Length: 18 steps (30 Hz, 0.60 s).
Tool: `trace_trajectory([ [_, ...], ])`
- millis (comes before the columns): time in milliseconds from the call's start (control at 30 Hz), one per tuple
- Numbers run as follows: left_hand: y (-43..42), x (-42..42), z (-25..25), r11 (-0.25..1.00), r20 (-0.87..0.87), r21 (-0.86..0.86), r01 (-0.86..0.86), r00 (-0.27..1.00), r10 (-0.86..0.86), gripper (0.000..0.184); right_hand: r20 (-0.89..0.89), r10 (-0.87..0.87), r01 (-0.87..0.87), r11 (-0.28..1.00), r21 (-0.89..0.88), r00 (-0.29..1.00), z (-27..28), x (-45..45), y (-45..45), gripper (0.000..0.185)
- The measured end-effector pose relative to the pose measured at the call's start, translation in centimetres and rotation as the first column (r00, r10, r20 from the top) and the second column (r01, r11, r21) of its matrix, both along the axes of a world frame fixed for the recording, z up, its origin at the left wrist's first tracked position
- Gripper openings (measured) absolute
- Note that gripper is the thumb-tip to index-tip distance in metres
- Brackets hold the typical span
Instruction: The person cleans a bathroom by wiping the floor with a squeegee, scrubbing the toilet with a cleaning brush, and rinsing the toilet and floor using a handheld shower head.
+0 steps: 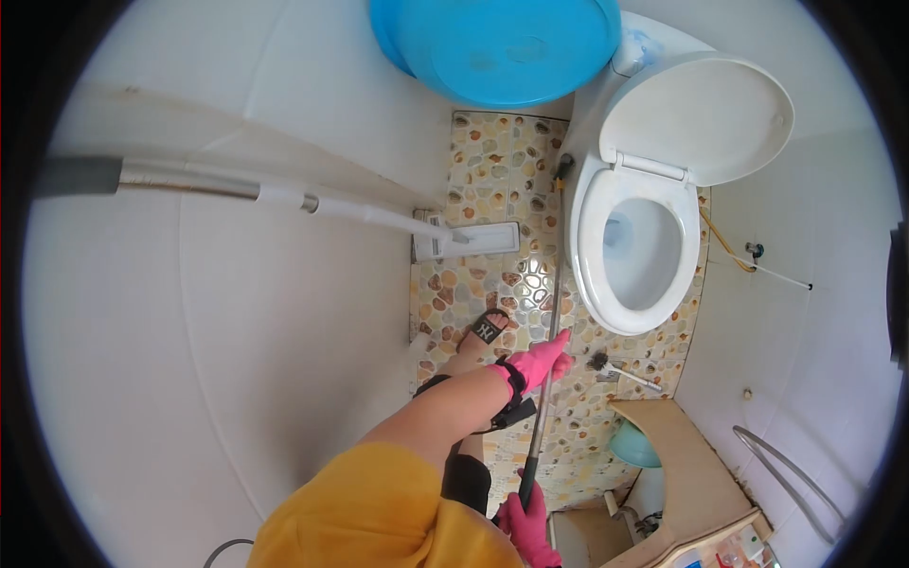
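Pink gloves cover both hands. My left hand is closed around the middle of a long metal pole, just below the toilet's front edge. Lower down, my right hand grips the pole's dark handle. The pole runs up along the side of the white toilet, and its dark head rests near the toilet's base. The toilet's lid stands raised, with the seat down. A toilet brush lies on the pebble-patterned floor right of my left hand.
Blue basins stand at the top. A flat mop with a long handle leans on the left. A wooden cabinet with a green basin is at the lower right. A hose hangs beside the toilet.
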<state>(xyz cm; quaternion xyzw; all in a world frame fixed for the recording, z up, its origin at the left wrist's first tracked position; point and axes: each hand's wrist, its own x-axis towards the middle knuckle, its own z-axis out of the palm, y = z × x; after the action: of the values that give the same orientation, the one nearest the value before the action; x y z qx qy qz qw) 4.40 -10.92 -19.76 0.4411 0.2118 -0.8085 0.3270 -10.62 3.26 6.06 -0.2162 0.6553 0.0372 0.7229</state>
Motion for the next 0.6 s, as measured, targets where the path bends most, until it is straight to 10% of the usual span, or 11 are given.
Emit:
trace_trajectory([
  [67, -0.2, 0.7, -0.4, 0.994, 0.240, -0.019, 0.107, 0.966, -0.099, 0.064, -0.022, -0.014, 0.014, 1.000, 0.008, 1.000, -1.8, 0.8, 0.7, 0.050],
  [433, 6.1, -3.9, 12.8, 0.994, 0.134, -0.053, 0.096, 0.987, -0.089, 0.056, 0.015, 0.019, -0.016, 0.982, -0.188, 1.000, -0.8, -12.7, 16.3, 0.039],
  [600, 5.2, -6.6, 10.5, 0.994, 0.177, -0.084, 0.070, 0.983, -0.054, 0.048, -0.015, -0.134, 0.132, 0.987, -0.086, 0.991, -0.5, -13.6, 11.1, 0.032],
])
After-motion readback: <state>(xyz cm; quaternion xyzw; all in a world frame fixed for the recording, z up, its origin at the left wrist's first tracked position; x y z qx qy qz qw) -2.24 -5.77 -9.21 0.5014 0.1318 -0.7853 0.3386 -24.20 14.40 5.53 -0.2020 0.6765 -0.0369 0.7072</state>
